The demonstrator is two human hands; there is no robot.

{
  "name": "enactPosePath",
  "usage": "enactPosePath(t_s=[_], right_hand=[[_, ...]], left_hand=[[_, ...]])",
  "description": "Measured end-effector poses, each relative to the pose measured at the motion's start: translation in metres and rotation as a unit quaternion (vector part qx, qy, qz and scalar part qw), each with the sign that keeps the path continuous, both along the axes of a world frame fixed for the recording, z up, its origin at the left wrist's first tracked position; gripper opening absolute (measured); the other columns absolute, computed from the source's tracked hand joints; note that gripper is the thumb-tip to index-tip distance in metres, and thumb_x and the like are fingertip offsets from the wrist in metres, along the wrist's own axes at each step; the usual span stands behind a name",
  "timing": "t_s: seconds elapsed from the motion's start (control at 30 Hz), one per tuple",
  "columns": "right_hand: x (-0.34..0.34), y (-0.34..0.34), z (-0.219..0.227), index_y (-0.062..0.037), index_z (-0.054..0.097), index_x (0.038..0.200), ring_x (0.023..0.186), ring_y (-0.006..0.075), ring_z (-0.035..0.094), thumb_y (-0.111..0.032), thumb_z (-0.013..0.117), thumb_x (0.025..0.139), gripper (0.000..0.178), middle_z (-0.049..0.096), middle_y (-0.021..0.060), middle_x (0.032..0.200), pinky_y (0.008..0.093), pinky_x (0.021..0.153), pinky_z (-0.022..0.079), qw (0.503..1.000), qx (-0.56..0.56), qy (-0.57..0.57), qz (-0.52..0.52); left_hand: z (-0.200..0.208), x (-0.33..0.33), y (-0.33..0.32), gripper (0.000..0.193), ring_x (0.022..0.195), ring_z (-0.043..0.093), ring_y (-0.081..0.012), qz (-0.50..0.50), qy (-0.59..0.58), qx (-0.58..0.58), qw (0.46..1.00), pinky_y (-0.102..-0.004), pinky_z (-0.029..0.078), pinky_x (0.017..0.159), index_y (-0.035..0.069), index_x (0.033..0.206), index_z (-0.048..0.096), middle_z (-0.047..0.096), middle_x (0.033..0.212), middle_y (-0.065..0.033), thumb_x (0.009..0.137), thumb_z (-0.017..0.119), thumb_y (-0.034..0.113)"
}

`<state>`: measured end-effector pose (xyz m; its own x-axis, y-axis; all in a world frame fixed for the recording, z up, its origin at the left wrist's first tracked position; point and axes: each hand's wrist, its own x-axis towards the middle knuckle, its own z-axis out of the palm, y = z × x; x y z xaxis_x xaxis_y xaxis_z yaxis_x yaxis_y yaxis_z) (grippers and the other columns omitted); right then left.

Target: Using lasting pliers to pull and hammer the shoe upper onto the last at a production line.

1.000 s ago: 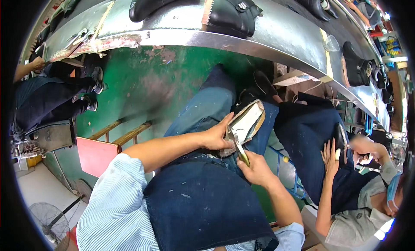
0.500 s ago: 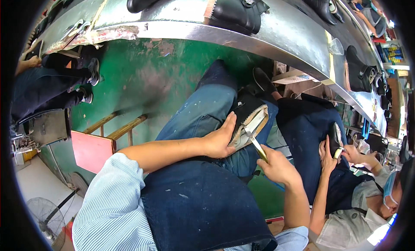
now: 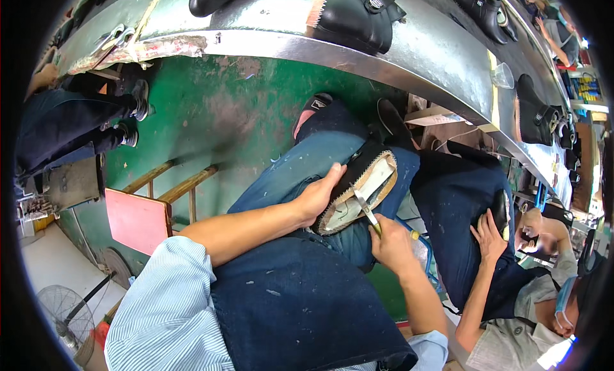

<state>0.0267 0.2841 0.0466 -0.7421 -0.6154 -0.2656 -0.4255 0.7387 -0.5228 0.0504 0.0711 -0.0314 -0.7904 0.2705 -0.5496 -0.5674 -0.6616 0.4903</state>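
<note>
A black shoe (image 3: 339, 210) lies sole up across my lap, its pale underside ringed by a jagged toothed edge. My left hand (image 3: 318, 197) grips it along the side, the palm against the black upper. My right hand (image 3: 392, 246) is closed round a hand tool (image 3: 366, 208) with a slim metal shaft and a yellowish handle. The tool's metal tip meets the underside near its left edge; its exact kind is unclear. Part of the handle is hidden in my fist. A dark blue apron (image 3: 288, 294) covers my thighs.
Ahead runs a metal workbench (image 3: 428, 58) bearing black boots (image 3: 352, 19). A pink-topped stool (image 3: 137, 221) stands at left, near a fan (image 3: 64, 313). Close at right, a co-worker's hand (image 3: 489, 237) holds another dark shoe. Another person's legs (image 3: 77, 125) are at far left.
The shoe has turned and shifted slightly toward me. My left hand has moved back and up its side; my right hand and the tool have moved slightly left. The co-worker's near hand has shifted.
</note>
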Motion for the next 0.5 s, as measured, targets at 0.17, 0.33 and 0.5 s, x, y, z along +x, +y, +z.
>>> enactPosePath(t_s=[0.17,0.33,0.5], right_hand=[[0.030,-0.003,-0.023,0.0024,0.060,0.107,0.077,0.0380,0.064,-0.007,0.069,0.081,0.029,0.066,0.0194,0.085,0.0460,0.071,0.052,0.996,-0.031,0.070,-0.047],[0.013,0.016,0.010,0.0093,0.051,0.130,0.111,0.0422,0.059,-0.012,0.066,0.087,0.051,0.061,0.0272,0.119,0.0441,0.097,0.048,0.995,-0.027,-0.072,-0.064],[-0.001,0.006,0.001,0.0072,0.048,0.130,0.108,0.0427,0.058,-0.007,0.064,0.087,0.047,0.060,0.0245,0.116,0.0446,0.090,0.050,0.993,0.017,0.098,-0.066]], left_hand=[[0.013,-0.011,0.011,0.054,0.103,0.067,-0.0322,-0.082,0.079,-0.468,0.877,-0.0372,0.049,0.093,0.002,0.140,0.050,0.062,0.125,-0.0240,0.107,0.029,0.039],[-0.002,-0.002,0.013,0.046,0.103,0.063,-0.0435,-0.024,0.199,-0.546,0.813,-0.0432,0.051,0.091,0.000,0.139,0.049,0.062,0.119,-0.0280,0.105,0.035,0.028],[-0.012,-0.001,0.014,0.050,0.102,0.063,-0.0473,-0.016,0.308,-0.588,0.748,-0.0461,0.053,0.089,0.009,0.148,0.038,0.050,0.137,-0.0301,0.101,0.046,0.023]])
